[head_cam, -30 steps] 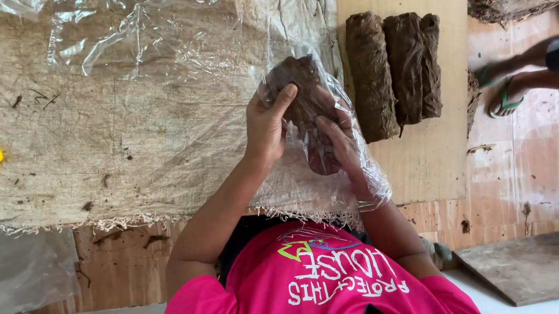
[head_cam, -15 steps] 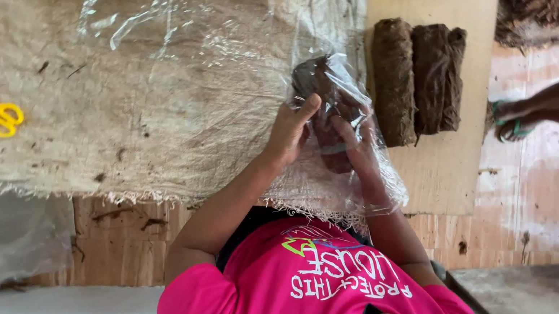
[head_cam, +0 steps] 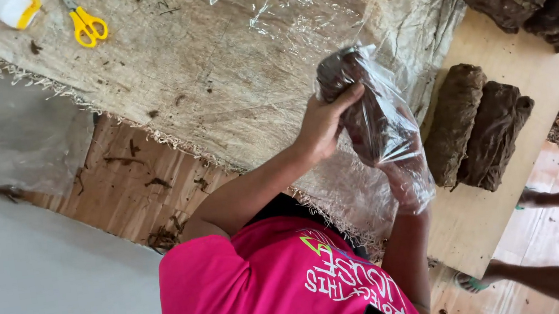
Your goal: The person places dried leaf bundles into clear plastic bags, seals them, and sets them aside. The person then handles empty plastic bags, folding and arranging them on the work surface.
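Brown bundle (head_cam: pixel 360 105) in clear bag (head_cam: pixel 397 140): clamped by left hand (head_cam: pixel 322 125); right hand (head_cam: pixel 399 180) now sunk deeper inside bag, grip unclear.

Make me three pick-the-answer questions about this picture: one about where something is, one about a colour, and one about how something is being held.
1. Where do the scissors lie?
A. on the woven cloth
B. on the wooden floor
C. in a hand

2. What colour are the scissors' handles?
A. red
B. yellow
C. blue

3. How is the brown bundle in the clear bag?
A. lying flat, untouched
B. in the grip of the left hand
C. under the scissors

Answers:
1 A: they rest on the cloth, far from both hands.
2 B: both loops are yellow.
3 B: the fingers wrap round its top.
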